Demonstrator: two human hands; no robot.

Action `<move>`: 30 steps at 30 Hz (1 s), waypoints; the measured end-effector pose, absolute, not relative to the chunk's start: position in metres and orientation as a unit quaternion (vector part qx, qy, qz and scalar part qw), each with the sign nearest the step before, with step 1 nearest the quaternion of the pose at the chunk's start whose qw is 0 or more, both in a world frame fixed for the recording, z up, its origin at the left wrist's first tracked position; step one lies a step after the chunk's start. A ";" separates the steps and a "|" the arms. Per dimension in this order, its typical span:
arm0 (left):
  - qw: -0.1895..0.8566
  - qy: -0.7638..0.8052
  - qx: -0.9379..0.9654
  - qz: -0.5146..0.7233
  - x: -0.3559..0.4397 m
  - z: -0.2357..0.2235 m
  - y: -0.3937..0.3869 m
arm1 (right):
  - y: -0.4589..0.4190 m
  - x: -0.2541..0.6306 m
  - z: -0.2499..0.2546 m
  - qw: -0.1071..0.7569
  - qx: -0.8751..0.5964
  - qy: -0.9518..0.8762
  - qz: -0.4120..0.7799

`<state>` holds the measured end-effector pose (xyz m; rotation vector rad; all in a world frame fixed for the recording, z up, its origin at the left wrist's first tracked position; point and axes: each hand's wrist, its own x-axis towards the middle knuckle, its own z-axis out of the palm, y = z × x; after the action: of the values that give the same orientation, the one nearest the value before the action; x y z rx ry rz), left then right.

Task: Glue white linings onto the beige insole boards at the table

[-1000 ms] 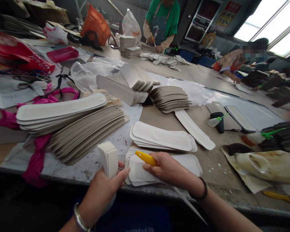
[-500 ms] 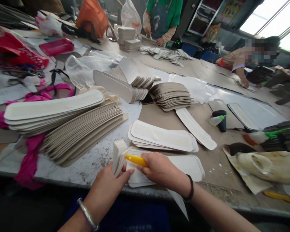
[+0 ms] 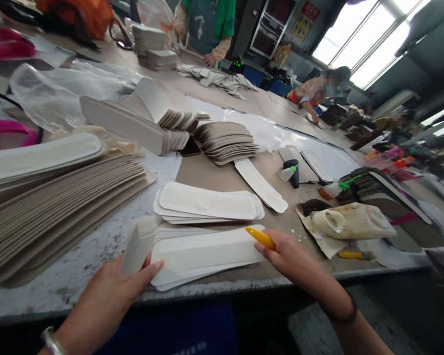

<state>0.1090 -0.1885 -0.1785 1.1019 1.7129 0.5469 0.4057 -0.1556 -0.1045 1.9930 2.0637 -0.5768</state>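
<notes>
My left hand grips a small stack of folded white pieces at the table's near edge. My right hand is closed on a yellow scraper tool whose tip rests on the right end of a long white padded strip. That strip lies on top of a few others right in front of me. Just behind it sits another pile of white strips.
A big fan of grey-beige strips fills the left. More stacks lie mid-table, with a single white strip, a black bottle, a glue jug and a yellow tool at right. Other people work at the far side.
The view has swung right. My right hand slid the yellow scraper along the strip from its left end to its right end. My left hand kept the folded stack at the strip's left end.
</notes>
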 end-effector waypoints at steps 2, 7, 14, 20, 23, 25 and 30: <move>0.497 0.701 0.465 0.215 0.107 -0.180 -0.187 | -0.158 0.410 -0.109 0.124 0.699 0.684 -0.169; 0.511 0.700 0.469 0.170 0.105 -0.179 -0.183 | -0.155 0.395 -0.120 0.173 0.713 0.675 -0.084; 0.525 0.700 0.454 0.166 0.106 -0.182 -0.178 | -0.148 0.396 -0.130 0.198 0.716 0.666 -0.068; 0.545 0.703 0.423 0.173 0.106 -0.193 -0.178 | -0.146 0.397 -0.135 0.189 0.710 0.674 -0.076; 0.558 0.704 0.398 0.188 0.107 -0.195 -0.180 | -0.150 0.398 -0.133 0.170 0.718 0.671 -0.065; 0.550 0.716 0.374 0.212 0.110 -0.191 -0.181 | -0.154 0.402 -0.132 0.146 0.730 0.665 -0.058; 0.514 0.759 0.282 0.284 0.118 -0.172 -0.185 | -0.167 0.419 -0.132 0.057 0.763 0.640 -0.069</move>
<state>0.1179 -0.1846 -0.1723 0.6767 1.8244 0.6818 0.4190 -0.1671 -0.1319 2.3135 1.9411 -0.2088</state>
